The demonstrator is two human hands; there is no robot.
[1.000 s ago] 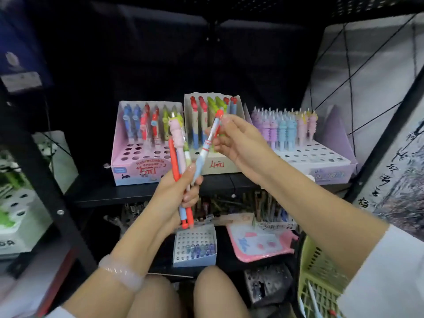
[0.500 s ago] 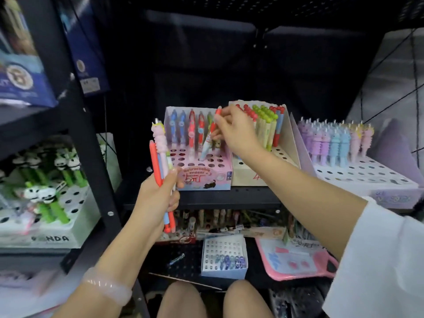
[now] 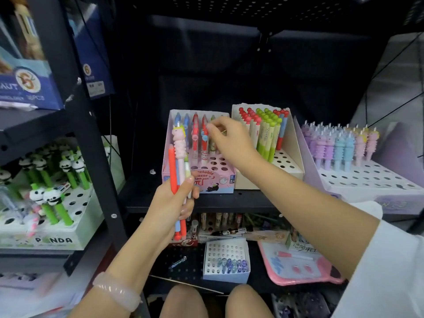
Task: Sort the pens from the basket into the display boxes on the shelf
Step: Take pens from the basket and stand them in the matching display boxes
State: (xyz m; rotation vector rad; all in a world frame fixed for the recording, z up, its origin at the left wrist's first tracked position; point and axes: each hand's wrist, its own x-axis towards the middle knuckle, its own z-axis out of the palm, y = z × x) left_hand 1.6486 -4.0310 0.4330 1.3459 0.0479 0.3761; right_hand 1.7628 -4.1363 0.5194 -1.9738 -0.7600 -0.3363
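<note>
— What's nearest, taking the pink display box point(image 3: 214, 180) as the mark?

— Just in front of its left corner, the left hand point(image 3: 171, 204) is curled round a bundle of pens point(image 3: 177, 171): a smooth orange-red barrel, a blue one and a ribbed, rubbery pink unicorn pen, standing upright, their tops overlapping the box's left wall.

— And the other hand?

— The right hand point(image 3: 229, 140) is over the box's back rows, fingertips pinched at the top of a red-capped pen point(image 3: 205, 143) standing in a hole. The round holes in front of it are open.

— Any room at the sides?

— Tight. A cream cardboard box point(image 3: 291, 161) of green and red pens touches its right wall; a black upright post point(image 3: 75, 106) stands well to its left. Behind it is dark open shelf point(image 3: 142, 191) space.
</note>
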